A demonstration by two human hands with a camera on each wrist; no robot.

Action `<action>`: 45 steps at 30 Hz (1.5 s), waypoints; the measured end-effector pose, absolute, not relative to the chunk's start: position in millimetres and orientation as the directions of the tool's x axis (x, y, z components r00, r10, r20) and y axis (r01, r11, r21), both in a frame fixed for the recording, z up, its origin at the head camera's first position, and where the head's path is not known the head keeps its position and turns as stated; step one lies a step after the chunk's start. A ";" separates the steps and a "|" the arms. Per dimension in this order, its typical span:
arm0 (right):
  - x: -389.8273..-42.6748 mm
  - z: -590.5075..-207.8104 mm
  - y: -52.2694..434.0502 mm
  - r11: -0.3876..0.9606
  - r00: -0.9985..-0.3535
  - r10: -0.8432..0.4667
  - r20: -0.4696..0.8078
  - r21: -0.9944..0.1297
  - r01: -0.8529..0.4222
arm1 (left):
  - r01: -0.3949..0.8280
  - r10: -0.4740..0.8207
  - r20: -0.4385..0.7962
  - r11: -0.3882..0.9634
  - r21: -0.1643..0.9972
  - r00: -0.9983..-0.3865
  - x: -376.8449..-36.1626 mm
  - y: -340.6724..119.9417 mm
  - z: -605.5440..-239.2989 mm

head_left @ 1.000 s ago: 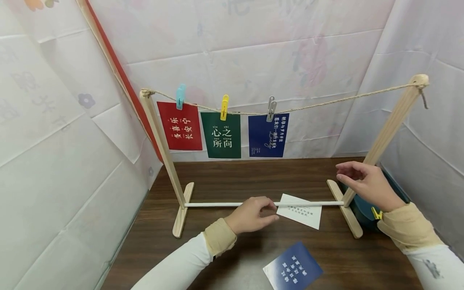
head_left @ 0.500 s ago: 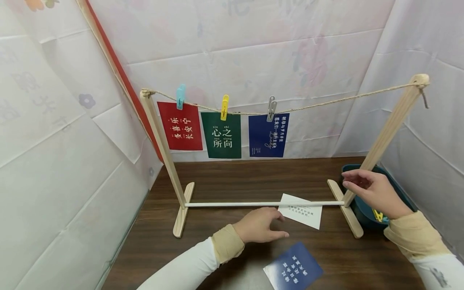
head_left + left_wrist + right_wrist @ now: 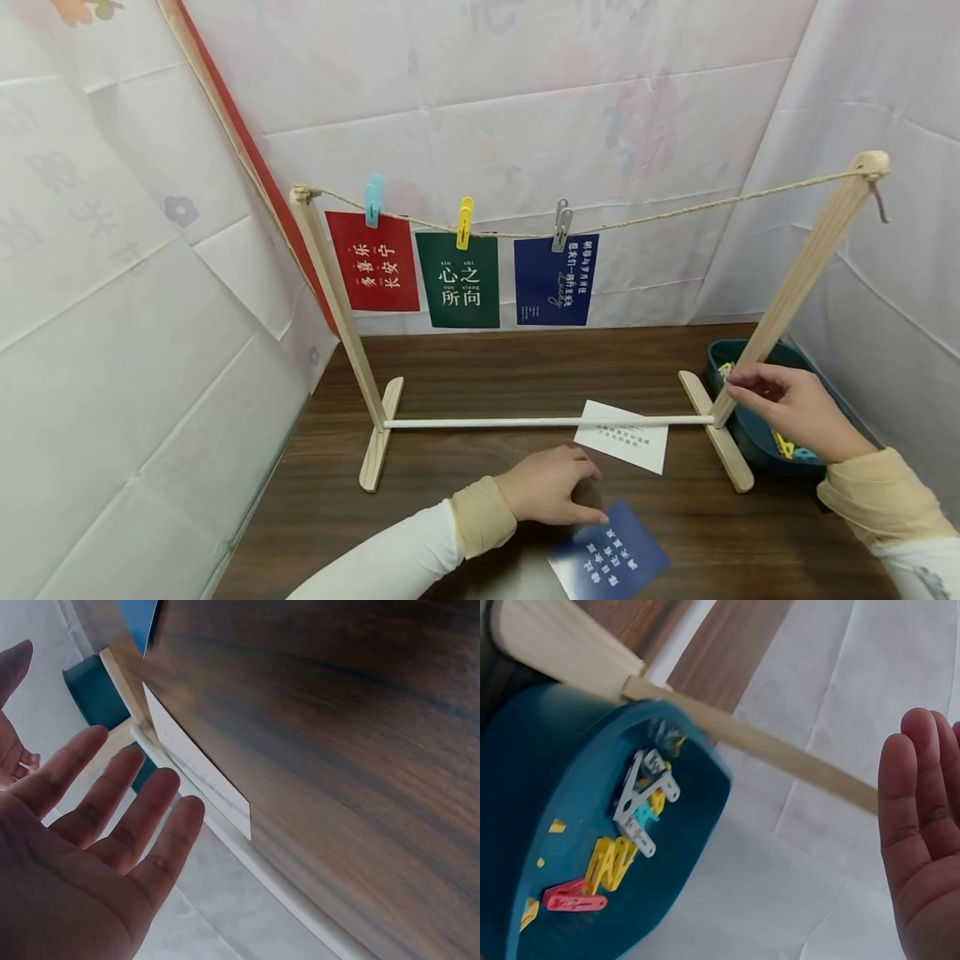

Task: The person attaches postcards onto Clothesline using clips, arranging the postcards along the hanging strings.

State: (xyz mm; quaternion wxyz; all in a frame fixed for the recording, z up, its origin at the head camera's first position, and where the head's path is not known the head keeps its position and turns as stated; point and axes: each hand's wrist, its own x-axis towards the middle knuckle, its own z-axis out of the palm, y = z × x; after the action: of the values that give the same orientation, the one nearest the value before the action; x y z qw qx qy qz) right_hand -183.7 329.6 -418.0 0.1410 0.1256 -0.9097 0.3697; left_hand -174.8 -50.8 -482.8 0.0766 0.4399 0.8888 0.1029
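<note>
My left hand [image 3: 552, 485] hovers over the table with fingers relaxed and apart, its thumb tip at the corner of a blue card [image 3: 611, 554]. In the left wrist view its palm and spread fingers hold nothing. A white card [image 3: 626, 446] lies just beyond, partly under the white crossbar [image 3: 480, 423]. My right hand [image 3: 798, 408], also holding nothing, is over the dark teal bin [image 3: 757, 442] beside the right post. Inside that bin, the right wrist view shows grey clothespins [image 3: 641, 802], yellow clothespins [image 3: 610, 864] and a red clothespin [image 3: 574, 896].
A wooden stand with a left post [image 3: 337, 308] and right post [image 3: 806, 275] carries a sagging rope [image 3: 675, 208]. From it hang a red card [image 3: 375, 267], a green card [image 3: 457, 283] and a dark blue card [image 3: 551, 292], held by blue, yellow and grey clothespins. White sheets surround the table.
My left hand has moved toward me and slightly right, from beside the white card to the blue card's corner. My right hand has shifted right and down over the bin.
</note>
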 end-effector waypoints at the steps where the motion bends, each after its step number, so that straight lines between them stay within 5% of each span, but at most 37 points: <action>1: -183.8 -418.7 331.5 0.696 -0.930 -0.123 0.346 -0.638 -0.330 | 0.769 0.799 -0.048 0.592 0.238 -0.600 -174.0 -50.2 -483.4; 24: -184.7 -428.0 374.0 0.852 -0.990 -0.135 0.041 -0.506 -0.137 | 0.794 0.796 -0.181 0.600 0.099 -0.578 -156.1 -40.0 -498.2; 45: -208.7 -436.8 399.5 0.899 -0.987 -0.128 -0.095 -0.431 -0.075 | 0.776 0.765 -0.133 0.626 -0.076 -0.630 -134.7 -27.7 -499.0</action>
State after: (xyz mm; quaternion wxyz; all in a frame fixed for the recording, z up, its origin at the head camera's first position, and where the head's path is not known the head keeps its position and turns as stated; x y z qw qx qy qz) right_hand -208.7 399.5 -436.8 -0.0607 0.0520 -0.9726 0.2182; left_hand -134.7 -27.7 -499.0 0.0437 0.4278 0.9006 -0.0632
